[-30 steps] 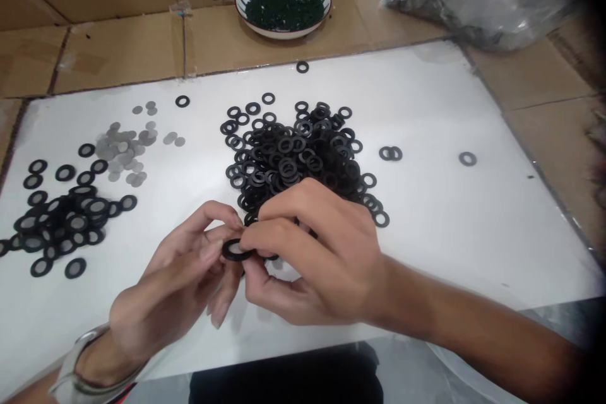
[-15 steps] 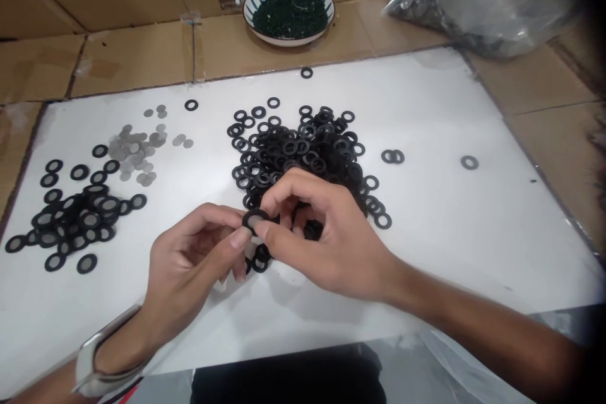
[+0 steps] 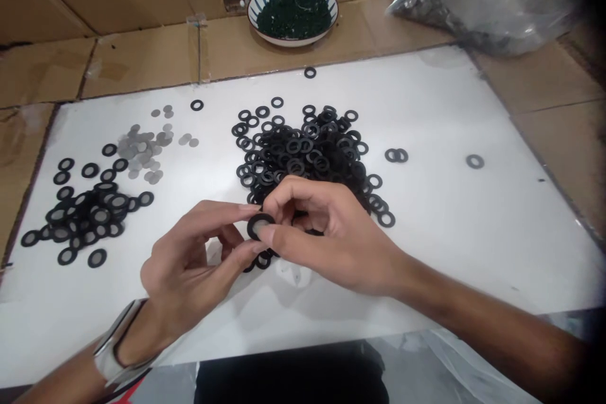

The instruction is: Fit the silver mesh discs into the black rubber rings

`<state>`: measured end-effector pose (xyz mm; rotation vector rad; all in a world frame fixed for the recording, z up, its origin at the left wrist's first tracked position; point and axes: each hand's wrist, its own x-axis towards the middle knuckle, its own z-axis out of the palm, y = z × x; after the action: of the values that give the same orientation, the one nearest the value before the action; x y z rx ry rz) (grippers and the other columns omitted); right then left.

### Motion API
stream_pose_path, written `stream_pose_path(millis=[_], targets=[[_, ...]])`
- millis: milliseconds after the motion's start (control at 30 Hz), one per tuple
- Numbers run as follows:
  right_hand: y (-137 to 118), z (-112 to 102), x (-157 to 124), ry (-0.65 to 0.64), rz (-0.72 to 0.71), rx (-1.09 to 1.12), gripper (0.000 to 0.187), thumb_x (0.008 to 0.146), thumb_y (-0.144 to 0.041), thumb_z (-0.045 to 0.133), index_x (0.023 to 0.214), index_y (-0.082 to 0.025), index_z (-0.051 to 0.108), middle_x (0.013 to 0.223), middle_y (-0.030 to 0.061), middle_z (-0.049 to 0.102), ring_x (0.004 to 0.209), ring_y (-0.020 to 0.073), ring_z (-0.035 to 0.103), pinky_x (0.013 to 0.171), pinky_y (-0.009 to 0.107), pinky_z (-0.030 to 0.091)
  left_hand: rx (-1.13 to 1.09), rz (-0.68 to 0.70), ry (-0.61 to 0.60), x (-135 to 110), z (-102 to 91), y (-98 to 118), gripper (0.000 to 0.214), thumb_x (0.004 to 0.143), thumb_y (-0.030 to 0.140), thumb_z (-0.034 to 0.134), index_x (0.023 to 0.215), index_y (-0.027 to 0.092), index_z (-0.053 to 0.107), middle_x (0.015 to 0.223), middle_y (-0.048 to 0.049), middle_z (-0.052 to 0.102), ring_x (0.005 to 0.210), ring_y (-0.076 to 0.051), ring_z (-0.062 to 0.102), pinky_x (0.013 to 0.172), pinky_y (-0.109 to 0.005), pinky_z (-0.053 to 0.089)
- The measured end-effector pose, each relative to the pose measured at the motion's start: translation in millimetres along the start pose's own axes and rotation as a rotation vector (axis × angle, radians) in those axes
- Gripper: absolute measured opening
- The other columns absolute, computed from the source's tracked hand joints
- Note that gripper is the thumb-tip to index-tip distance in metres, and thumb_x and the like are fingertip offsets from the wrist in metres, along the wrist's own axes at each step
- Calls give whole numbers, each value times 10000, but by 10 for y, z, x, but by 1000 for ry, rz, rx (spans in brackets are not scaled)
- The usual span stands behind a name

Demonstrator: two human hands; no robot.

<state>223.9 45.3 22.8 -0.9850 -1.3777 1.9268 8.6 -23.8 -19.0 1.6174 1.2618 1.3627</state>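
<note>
A black rubber washer (image 3: 252, 228) with a grey disc in its opening is held between both hands, above the front of a pile of washers. My left hand (image 3: 192, 259) is closed on its edge, index fingertip at the top and thumb at the bottom. My right hand (image 3: 331, 237) pinches it from the other side, the thumb over the disc; its other fingers are curled and partly hidden. Behind the hands lies the pile of plain black washers (image 3: 296, 146). To the left are loose grey discs (image 3: 142, 148) and a heap of washers with discs in them (image 3: 89, 218).
All this lies on a white board (image 3: 440, 233) edged by cardboard (image 3: 142, 66). Stray washers (image 3: 475, 161) lie to the right. At the back stand a patterned bowl (image 3: 293, 43) of dark green bits and a clear plastic bag (image 3: 502, 6).
My left index finger and thumb have spread to the washer's top and bottom edges. The washer now faces me more. The view has shifted slightly, moving the board's contents rightward.
</note>
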Motion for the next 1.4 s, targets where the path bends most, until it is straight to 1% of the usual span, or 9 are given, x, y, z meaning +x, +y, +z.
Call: stream_pose_path(millis=[100, 233, 533, 667, 867, 1033, 1100, 1267, 1400], targets=[[-2, -1, -3, -21, 41, 38, 248, 783, -242, 948, 855, -200, 714, 779, -41, 639, 689, 117, 577, 569, 233, 481, 21, -10, 33, 16, -13, -13, 531, 770, 124, 1010, 1227, 342, 849, 1107, -53, 833, 847, -215, 738, 657, -330, 602], [9, -1, 3, -23, 57, 56, 241, 762, -216, 946, 883, -195, 739, 790, -41, 655, 707, 119, 604, 587, 231, 504, 39, 6, 24, 16, -22, -23, 496, 793, 123, 992, 1212, 349, 856, 1109, -53, 820, 855, -215, 723, 636, -325, 586], [-14, 1, 4, -41, 90, 83, 193, 766, -145, 905, 882, -182, 755, 758, -56, 661, 642, 95, 579, 544, 212, 486, 38, 70, -34, 43, 8, 24, 599, 845, 38, 926, 1316, 394, 826, 1145, -29, 810, 848, -170, 695, 659, -296, 571], [-33, 3, 7, -40, 95, 74, 184, 773, -157, 900, 880, -185, 752, 766, -56, 662, 640, 98, 578, 554, 227, 486, 63, 83, -35, 47, 5, 27, 603, 854, 56, 926, 1335, 405, 823, 1140, -33, 813, 844, -184, 703, 644, -308, 568], [-30, 2, 1, -43, 104, 89, 196, 761, -138, 900, 874, -181, 745, 756, -63, 655, 631, 93, 563, 556, 236, 465, 114, 125, -59, 36, -3, 21, 611, 916, 56, 872, 1405, 411, 786, 1170, -32, 819, 811, -164, 710, 619, -295, 566], [-26, 17, -9, -31, 131, 118, 188, 780, -205, 907, 882, -191, 750, 797, -45, 653, 708, 113, 581, 596, 243, 471, 146, 299, -75, 93, 11, -29, 631, 914, 41, 878, 1466, 322, 758, 1155, -65, 817, 799, -153, 716, 574, -269, 574], [-29, 19, -11, -29, 138, 123, 194, 784, -229, 913, 882, -194, 749, 800, -41, 652, 712, 116, 578, 602, 249, 467, 146, 343, -87, 112, 13, -42, 644, 915, 23, 874, 1488, 286, 743, 1157, -72, 806, 790, -137, 707, 564, -259, 572], [-32, 14, -12, -28, 141, 125, 206, 784, -240, 924, 871, -196, 742, 773, -50, 647, 680, 109, 565, 581, 251, 451, 128, 342, -91, 114, 9, -44, 635, 919, -4, 860, 1490, 244, 738, 1167, -74, 789, 792, -123, 698, 567, -265, 569], [-25, 11, -9, -27, 138, 107, 217, 794, -276, 931, 876, -197, 747, 784, -47, 650, 678, 112, 570, 564, 253, 456, 115, 334, -87, 102, 33, -56, 614, 919, -10, 854, 1468, 243, 746, 1141, -60, 778, 781, -115, 694, 574, -268, 567]])
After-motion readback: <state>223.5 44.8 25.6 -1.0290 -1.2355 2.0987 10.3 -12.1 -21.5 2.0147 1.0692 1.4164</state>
